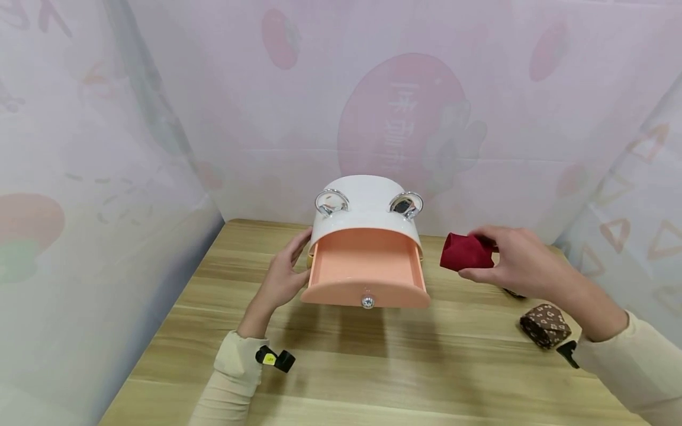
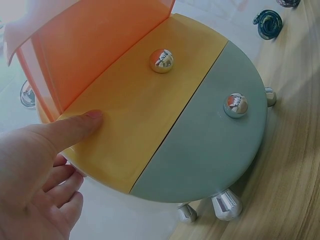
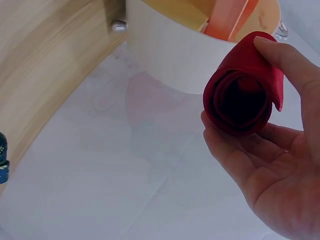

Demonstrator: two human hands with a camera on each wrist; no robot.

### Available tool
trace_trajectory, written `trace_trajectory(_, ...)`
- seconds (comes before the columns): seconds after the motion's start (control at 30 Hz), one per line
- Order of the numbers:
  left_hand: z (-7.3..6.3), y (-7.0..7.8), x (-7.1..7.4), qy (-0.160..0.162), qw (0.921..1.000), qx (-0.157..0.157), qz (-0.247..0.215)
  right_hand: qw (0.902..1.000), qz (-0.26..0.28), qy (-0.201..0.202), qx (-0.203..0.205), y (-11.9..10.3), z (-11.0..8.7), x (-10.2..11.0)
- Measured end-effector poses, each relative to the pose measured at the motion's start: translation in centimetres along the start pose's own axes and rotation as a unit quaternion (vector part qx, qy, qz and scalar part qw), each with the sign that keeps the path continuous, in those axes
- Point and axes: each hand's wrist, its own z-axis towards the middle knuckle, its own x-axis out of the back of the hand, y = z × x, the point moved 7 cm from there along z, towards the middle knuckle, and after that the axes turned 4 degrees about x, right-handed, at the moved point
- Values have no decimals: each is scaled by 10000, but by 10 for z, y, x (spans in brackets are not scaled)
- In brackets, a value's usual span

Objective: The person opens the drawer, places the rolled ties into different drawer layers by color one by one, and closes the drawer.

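A small rounded cabinet with a white shell (image 1: 367, 198) and frog-like eyes stands on the table, its orange top drawer (image 1: 341, 292) pulled out, with a bare floor showing. My left hand (image 1: 283, 273) grips the cabinet's left side. In the left wrist view its thumb presses the yellow drawer (image 2: 135, 115) front while the other fingers curl at the side; below is a green drawer (image 2: 215, 125). Right of the cabinet, my right hand (image 1: 524, 260) holds a rolled red necktie (image 1: 465, 253) between thumb and fingers, the coil's end facing the right wrist camera.
On the table's right lies a rolled brown floral necktie (image 1: 544, 326), with another dark roll (image 1: 514, 293) mostly hidden under my right hand. A teal patterned roll (image 2: 269, 25) shows in the left wrist view. Printed cloth walls (image 1: 256, 177) close off the back and sides.
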Motion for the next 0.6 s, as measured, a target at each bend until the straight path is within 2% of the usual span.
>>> trace_trajectory(0.27, 0, -1, 2, 25, 10000, 11, 9, 9991, 185, 33, 387, -24, 12, 13)
trace_trajectory(0.6, -1, 0, 5, 32, 10000, 35, 10, 9973, 45, -30, 736, -53, 25, 20)
